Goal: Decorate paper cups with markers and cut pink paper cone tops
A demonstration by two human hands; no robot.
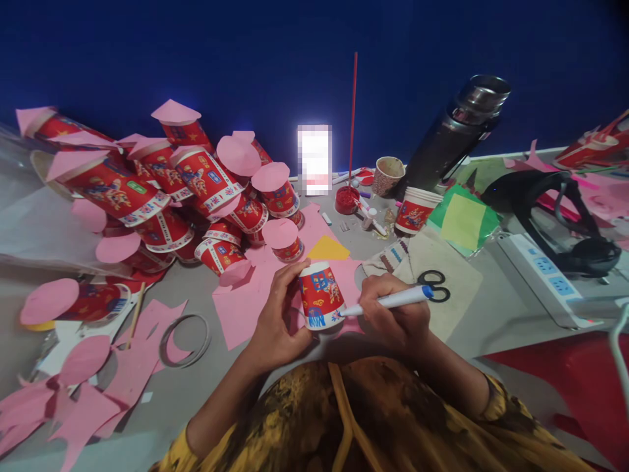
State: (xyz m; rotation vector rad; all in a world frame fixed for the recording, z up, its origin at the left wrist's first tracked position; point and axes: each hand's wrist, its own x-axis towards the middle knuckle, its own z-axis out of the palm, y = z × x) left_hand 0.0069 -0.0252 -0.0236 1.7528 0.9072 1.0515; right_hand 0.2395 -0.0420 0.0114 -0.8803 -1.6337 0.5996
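Observation:
In the head view, my left hand (280, 321) grips a red printed paper cup (322, 295) from its left side, fingers behind and thumb near the lower rim. The cup is turned with its wide white rim toward me, and blue marker drawing shows near that rim. My right hand (396, 311) is closed around a white marker (393, 300) with a blue end. Its tip meets the cup's white band at the lower right. Under the hands lies pink paper (255, 305). Black-handled scissors (435, 286) rest just right of my right hand.
Several red cups with pink paper cones (206, 177) are piled at the left. A roll of tape (184, 341) lies near pink scraps (88, 413). Toward the right stand a dark thermos (447, 131), stacked cups (417, 211), a power strip (545, 278) and a black headset (565, 216).

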